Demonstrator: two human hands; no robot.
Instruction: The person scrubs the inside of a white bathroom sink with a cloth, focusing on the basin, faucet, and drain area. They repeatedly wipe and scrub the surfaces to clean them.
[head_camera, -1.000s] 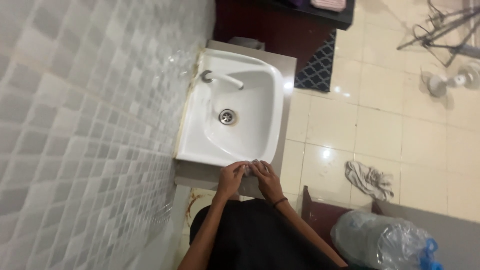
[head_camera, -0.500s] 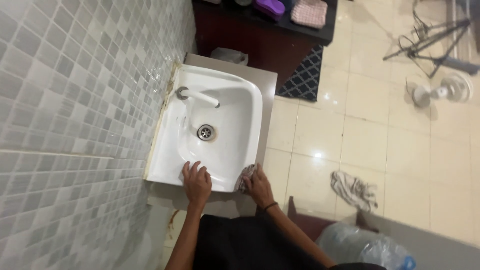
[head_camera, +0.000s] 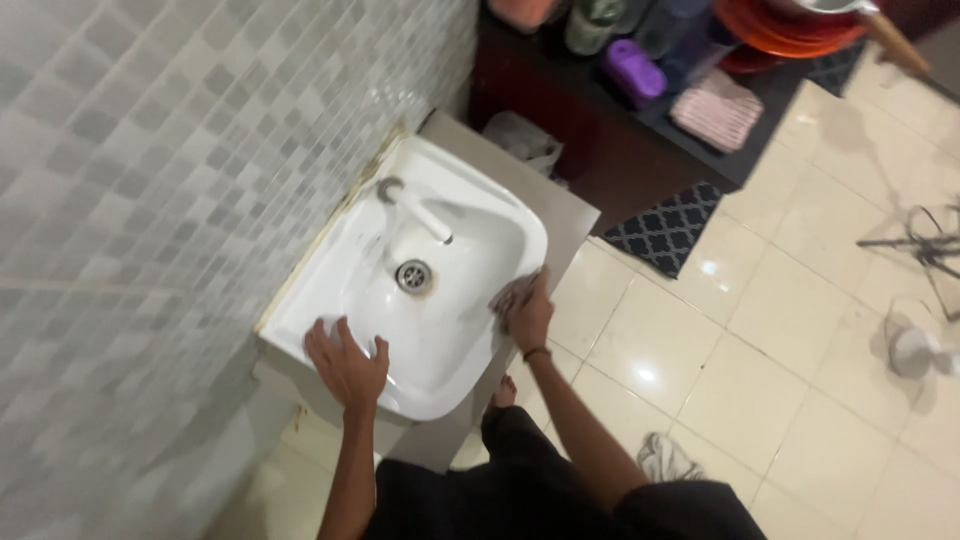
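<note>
The white sink (head_camera: 440, 330) against the tiled wall (head_camera: 150, 200) fills the middle of the view, and everything here is read off it. At its near front rim the left hand (head_camera: 347, 365) lies flat, fingers spread, gripping nothing, just bracing. On the sink's right edge the right hand (head_camera: 527, 312) is closed down over a small cloth (head_camera: 512, 292), pressing it onto the rim. Up by the wall side of the sink, the tap (head_camera: 412, 207) juts over the bowl, with the drain (head_camera: 413, 275) just below it. To wipe well here, I'd judge: keep the cloth flat under the palm, follow the rim's curve in one pass, and keep the bracing hand planted. A rag (head_camera: 665, 460) lies on the floor right of the sink.
</note>
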